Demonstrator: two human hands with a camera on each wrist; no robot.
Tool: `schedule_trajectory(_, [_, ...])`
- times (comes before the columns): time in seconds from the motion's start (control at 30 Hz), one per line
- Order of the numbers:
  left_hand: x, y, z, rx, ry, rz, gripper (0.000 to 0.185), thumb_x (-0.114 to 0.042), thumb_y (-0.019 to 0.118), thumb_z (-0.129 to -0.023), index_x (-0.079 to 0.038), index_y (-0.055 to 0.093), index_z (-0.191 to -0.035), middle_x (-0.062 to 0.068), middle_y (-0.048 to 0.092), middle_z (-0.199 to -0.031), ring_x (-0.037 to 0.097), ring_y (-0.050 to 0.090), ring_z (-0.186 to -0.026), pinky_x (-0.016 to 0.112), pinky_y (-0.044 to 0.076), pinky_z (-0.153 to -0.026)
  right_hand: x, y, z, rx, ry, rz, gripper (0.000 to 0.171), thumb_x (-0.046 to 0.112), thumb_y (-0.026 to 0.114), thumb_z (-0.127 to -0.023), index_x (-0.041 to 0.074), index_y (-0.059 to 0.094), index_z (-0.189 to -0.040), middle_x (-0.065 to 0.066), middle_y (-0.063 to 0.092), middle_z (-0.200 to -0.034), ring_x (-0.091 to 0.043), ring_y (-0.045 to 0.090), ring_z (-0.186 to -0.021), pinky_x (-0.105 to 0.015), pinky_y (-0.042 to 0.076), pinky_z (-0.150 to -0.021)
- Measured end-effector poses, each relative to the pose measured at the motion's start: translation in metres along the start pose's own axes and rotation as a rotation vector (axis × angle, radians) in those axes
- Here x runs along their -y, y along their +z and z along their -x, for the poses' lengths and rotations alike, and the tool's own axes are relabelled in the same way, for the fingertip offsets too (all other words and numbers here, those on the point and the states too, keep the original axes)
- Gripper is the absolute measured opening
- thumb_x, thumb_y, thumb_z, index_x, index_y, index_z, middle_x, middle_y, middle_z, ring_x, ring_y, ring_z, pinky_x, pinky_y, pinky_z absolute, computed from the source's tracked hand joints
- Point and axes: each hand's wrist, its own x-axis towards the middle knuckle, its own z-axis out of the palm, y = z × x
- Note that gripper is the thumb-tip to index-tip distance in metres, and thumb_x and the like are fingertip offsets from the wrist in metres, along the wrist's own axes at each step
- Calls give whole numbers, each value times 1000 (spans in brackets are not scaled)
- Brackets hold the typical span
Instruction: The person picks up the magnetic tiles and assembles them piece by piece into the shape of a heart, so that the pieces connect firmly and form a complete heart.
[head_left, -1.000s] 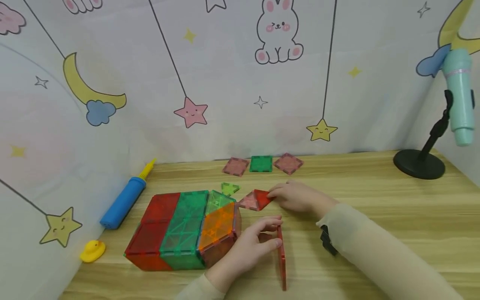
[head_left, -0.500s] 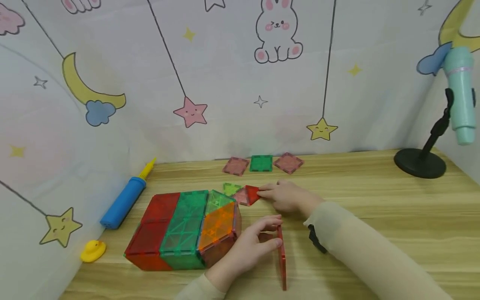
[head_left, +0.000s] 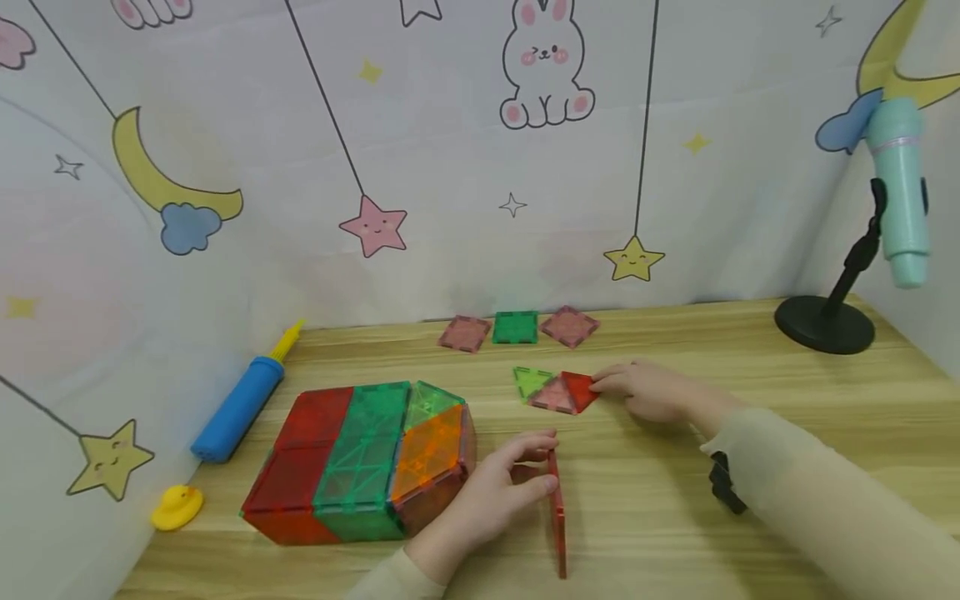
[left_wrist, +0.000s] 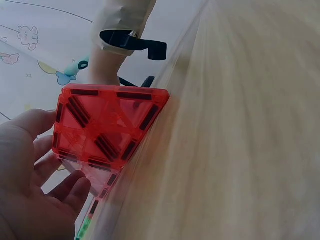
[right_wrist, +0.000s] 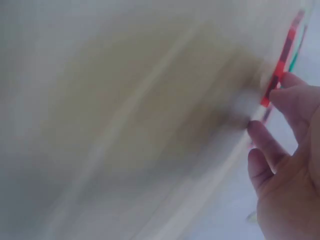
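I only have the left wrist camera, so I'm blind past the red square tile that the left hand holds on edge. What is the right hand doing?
Observer: The right hand lies low on the table, fingertips touching a red triangle.
Operator: Is that triangle alone?
Observer: No, it adjoins a pink triangle, with a green triangle beyond that.
Operator: Anything on the other side of my red square tile?
Observer: A box-like block of red, green and orange tiles sits just left of the left hand.
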Motion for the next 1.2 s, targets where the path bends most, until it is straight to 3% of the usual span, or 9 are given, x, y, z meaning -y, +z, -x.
schedule_trajectory(0.2, [1,-3,1,-9,1,-13,38,-15,63,-91,-6,54,-128,6,48,-138,21,50,-116,36,43,-95,-14,-5,33,9,41,-74,49,-9,48,-80,7,60,-125,-13,50,-133,-42,41,-123,-59,28,-99])
schedule_trajectory(0.33, [1,-4,1,-8,2,-10,38,-15,62,-91,-6,54,-127,6,47,-138,21,49,-116,36,42,-95,-15,-8,41,7,21,-75,41,-1,55,-83,5,61,-123,-14,52,-130,-41,44,-120,-59,31,-97])
schedule_trajectory(0.47, [2,-4,2,-3,10,-5,38,-14,62,-91,-5,54,-127,7,47,-139,22,49,-116,36,42,-95,-4,-6,34,-30,49,-53,35,11,61,-87,6,62,-122,-15,54,-127,-39,47,-116,-55,36,-95])
schedule_trajectory(0.67, [2,-4,3,-4,7,8,38,-13,62,-91,-5,54,-127,7,46,-139,22,49,-116,36,43,-95,19,10,0,-98,27,17,50,37,67,-84,8,59,-124,-18,53,-123,-39,47,-112,-54,38,-93])
schedule_trajectory(0.8, [1,-2,2,3,15,15,39,-13,62,-91,-6,54,-128,6,46,-139,22,49,-116,36,43,-95,23,13,-8,-163,-3,64,39,36,72,-79,13,64,-110,-12,57,-105,-30,51,-96,-43,42,-80])
schedule_trajectory(0.9, [1,-2,1,9,19,12,39,-12,62,-91,-7,54,-128,6,45,-140,22,49,-116,35,43,-94,23,13,-4,-177,0,58,36,37,74,-76,16,64,-103,-5,53,-92,-22,47,-83,-33,38,-67])
schedule_trajectory(1.2, [-1,-1,0,10,15,-1,38,-14,62,-91,-7,54,-127,6,45,-140,22,49,-116,37,43,-94,39,13,14,-112,25,-9,33,31,73,-72,14,60,-98,-7,49,-90,-17,44,-74,-28,37,-59])
